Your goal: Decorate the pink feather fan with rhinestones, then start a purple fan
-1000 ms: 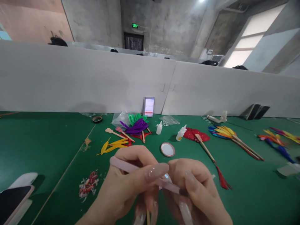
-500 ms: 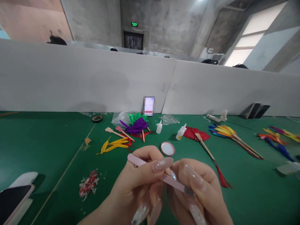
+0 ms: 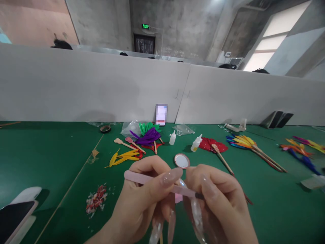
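Currently, the left hand (image 3: 147, 195) is clamped on a pink tool (image 3: 141, 177), which crosses to the right hand (image 3: 222, 200); the hands are close together above the surface (image 3: 50, 152). The fingers of the right hand are curled at the tool's dark tip; whether they grip it, or some small part, cannot be told. A pink piece (image 3: 178, 198) shows below the tool, between the hands. Work appears part done: beyond the right hand, a red fan (image 3: 213, 145) and a feather bundle (image 3: 243, 142) look assembled, while ahead of the left hand, yellow feathers (image 3: 124, 158) and two handles (image 3: 125, 144) lie loose, apparently unfinished. Scraps (image 3: 96, 200) lie left of the left hand. Progress on the pink piece cannot be judged, as fingers cover most of it. A thin stick (image 3: 161, 238) below the left hand is cut off by the lower edge. The right hand hides part of the fan's lower end.
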The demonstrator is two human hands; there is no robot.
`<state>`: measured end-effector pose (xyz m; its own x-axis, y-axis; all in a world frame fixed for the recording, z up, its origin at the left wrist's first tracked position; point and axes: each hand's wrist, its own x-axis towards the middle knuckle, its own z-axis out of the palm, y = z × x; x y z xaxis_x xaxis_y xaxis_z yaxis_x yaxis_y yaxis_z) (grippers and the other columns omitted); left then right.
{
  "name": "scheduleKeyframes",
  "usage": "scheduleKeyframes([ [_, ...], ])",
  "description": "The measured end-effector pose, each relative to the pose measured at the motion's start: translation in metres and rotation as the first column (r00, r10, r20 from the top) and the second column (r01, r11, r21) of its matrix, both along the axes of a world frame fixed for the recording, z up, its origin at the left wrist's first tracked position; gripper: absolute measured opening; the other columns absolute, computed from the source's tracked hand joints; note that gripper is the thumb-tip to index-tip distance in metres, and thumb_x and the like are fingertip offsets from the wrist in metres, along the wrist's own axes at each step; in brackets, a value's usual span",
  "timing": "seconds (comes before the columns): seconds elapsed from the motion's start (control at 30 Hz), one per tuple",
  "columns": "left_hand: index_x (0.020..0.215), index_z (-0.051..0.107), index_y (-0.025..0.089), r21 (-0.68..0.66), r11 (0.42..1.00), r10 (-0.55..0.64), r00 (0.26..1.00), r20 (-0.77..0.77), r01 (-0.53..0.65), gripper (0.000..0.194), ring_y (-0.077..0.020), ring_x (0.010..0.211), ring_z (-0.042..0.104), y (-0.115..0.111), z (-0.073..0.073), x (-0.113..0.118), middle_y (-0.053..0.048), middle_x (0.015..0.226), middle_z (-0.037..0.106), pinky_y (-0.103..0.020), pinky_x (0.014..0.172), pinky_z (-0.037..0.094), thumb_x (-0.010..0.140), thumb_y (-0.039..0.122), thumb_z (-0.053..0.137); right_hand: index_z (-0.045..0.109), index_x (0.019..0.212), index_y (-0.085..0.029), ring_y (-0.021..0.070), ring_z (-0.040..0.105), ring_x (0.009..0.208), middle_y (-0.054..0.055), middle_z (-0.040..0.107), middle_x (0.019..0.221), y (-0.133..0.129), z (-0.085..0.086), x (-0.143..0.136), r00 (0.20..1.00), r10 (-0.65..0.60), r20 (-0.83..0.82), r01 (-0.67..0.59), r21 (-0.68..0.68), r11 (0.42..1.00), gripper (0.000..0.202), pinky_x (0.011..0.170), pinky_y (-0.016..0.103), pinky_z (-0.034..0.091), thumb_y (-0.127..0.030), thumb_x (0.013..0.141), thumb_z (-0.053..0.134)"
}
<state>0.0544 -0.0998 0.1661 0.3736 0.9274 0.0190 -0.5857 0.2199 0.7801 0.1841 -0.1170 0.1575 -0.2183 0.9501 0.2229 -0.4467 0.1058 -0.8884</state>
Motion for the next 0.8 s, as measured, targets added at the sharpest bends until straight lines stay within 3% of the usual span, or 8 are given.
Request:
scheduleKeyframes([
  [0.2,0.062,0.056,0.017,-0.047,0.992,-0.114,0.987,0.114,0.12,0.023,-0.0038,0.034,0.035,0.002,-0.005,0.004,0.004,0.042,0.045,-0.016,0.035,0.021,0.072,0.035,0.067,0.045,0.063,-0.021,0.0049,0.028,0.03,-0.007,0.034,0.041,0.002,0.006,-0.001,0.984,0.16,-0.084,-0.166,-0.075,0.983,0.034,0.028,0.017,0.018,-0.045,0.084,0.052],
  [0.4,0.06,0.049,0.015,-0.104,0.977,-0.154,0.95,0.272,0.188,0.024,-0.0028,0.038,0.034,0.003,-0.008,0.013,0.005,0.046,0.041,-0.014,0.04,0.024,0.072,0.029,0.064,0.042,0.057,-0.02,0.004,0.023,0.031,-0.007,0.03,0.041,0.002,0.012,-0.003,0.992,0.108,-0.062,-0.117,-0.176,0.977,0.04,0.027,0.018,0.016,-0.049,0.08,0.056],
  [0.57,0.061,0.052,0.015,-0.113,0.973,-0.161,0.941,0.296,0.202,0.022,-0.0029,0.037,0.034,0.002,-0.008,0.014,0.006,0.041,0.038,-0.013,0.04,0.027,0.073,0.028,0.063,0.044,0.061,-0.02,0.0045,0.026,0.029,-0.007,0.033,0.039,0.003,0.008,0.0,0.985,0.165,-0.045,-0.169,-0.135,0.976,0.039,0.028,0.018,0.015,-0.052,0.083,0.05],
  [0.8,0.061,0.057,0.015,-0.142,0.96,-0.179,0.918,0.353,0.242,0.018,-0.0031,0.034,0.037,0.003,-0.01,0.013,0.005,0.04,0.045,-0.013,0.037,0.025,0.073,0.026,0.065,0.042,0.059,-0.02,0.0036,0.017,0.03,-0.01,0.022,0.039,0.002,0.012,0.001,0.981,0.194,-0.019,-0.195,-0.122,0.973,0.041,0.03,0.018,0.014,-0.051,0.086,0.047],
])
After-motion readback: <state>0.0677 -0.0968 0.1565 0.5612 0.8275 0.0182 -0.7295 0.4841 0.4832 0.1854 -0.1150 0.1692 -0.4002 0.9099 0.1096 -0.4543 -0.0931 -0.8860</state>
